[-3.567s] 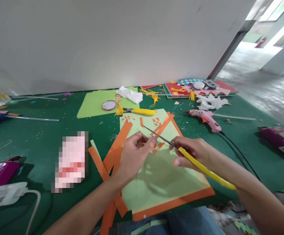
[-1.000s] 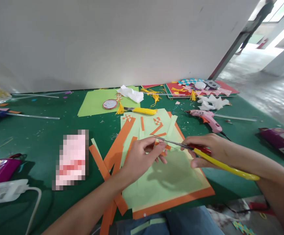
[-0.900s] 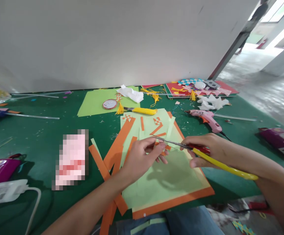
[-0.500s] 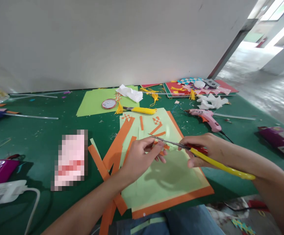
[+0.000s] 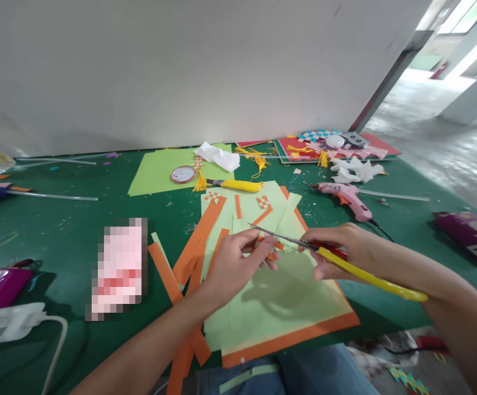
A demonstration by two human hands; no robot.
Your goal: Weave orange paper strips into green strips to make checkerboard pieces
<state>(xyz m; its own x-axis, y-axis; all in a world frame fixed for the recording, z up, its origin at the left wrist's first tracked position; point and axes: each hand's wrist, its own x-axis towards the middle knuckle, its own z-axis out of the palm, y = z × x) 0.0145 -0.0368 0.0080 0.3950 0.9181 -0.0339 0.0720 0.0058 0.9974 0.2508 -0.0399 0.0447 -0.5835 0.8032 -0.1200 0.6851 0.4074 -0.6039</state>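
My left hand [image 5: 238,263] is closed in a pinch on a small orange piece [image 5: 271,254] above the pale green sheets [image 5: 291,312]. In my right hand [image 5: 341,252] are scissors [image 5: 370,279] with a yellow and a red handle. Their narrow blades point left and reach over the fingertips of my left hand. Whether the blade tips touch the piece is hard to tell. Orange strips [image 5: 195,241] lie crossed to the left of the sheets. Small orange-checked woven pieces [image 5: 264,202] rest near the sheets' far edge.
A yellow cutter [image 5: 242,186] and a round tin [image 5: 183,174] lie behind the sheets. At the right are a pink glue gun [image 5: 347,200] and a purple device [image 5: 469,236]. A white adapter [image 5: 10,323] with its cable sits at the front left. A wall stands behind the table.
A pale green strip now shows on the sheets beyond the scissors, where a short orange strip was visible before. Both hands have barely moved.
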